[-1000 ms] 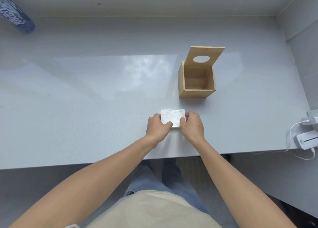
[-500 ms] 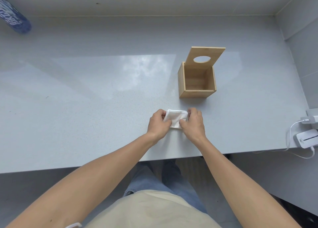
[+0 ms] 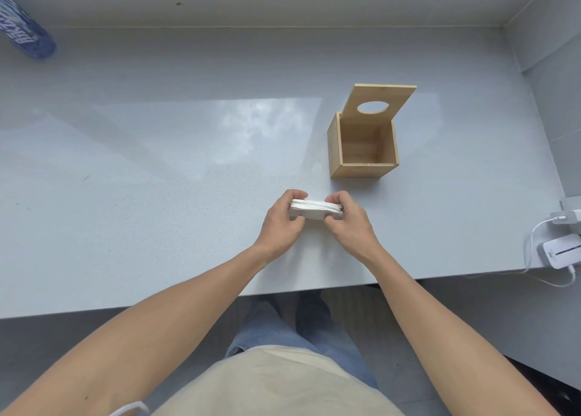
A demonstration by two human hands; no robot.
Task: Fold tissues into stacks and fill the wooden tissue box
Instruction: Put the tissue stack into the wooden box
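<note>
A white stack of folded tissues is held just above the grey counter, its layered edge facing me. My left hand grips its left end and my right hand grips its right end, thumbs under and fingers over. The wooden tissue box stands behind and to the right of the stack. Its lid, with an oval hole, is tipped up at the back, and the inside looks empty.
A blue printed package lies at the far left corner. White chargers and cables sit at the counter's right edge. A tiled wall closes the right side. The counter's front edge runs just below my wrists.
The tissue stack lay flat on the counter under my fingers; both hands have gripped its ends, lifted it off the surface and turned it so its edge faces me.
</note>
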